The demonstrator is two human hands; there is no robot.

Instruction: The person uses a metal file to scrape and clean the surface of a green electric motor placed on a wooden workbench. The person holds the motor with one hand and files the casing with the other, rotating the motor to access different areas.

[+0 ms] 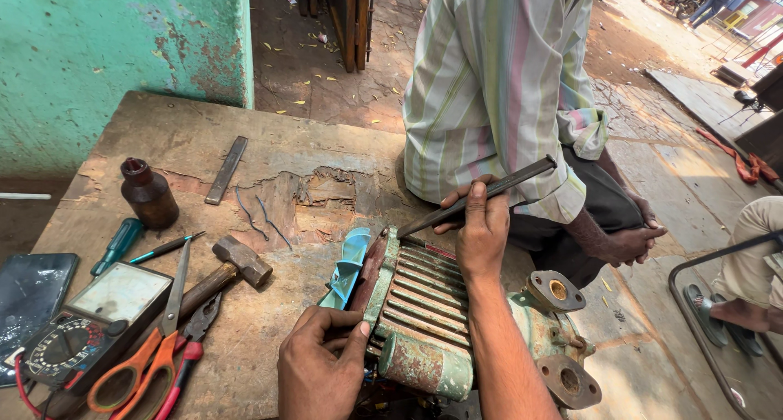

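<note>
On the near right edge of the workbench (269, 151): a worn green motor (424, 306) lies on its side; I place everything else from it.
Motor: ribbed casing up, two round flanges at its right, a blue plastic fan (349, 265) at its left end.
Right hand (483, 228): I see it resting on the top of the motor, fingers closed around a dark metal bar (477, 196).
Bar: slants from upper right down to its tip, which meets the motor's left end just above the fan.
Left hand (320, 369): below the motor's left end, fingers curled and pinching the rim of the end cover.
Hammer (224, 271): just left of the motor, head nearest the fan.
Scissors (151, 351): orange handles, left of the hammer, beside red pliers (189, 347).
Meter (90, 322): far left of the motor, with a screwdriver (118, 245) and brown bottle (149, 194) above it.
Flat file (226, 170): up and left of the motor.
Another person (506, 86): in a striped shirt, sits on the bench edge right behind the motor.
</note>
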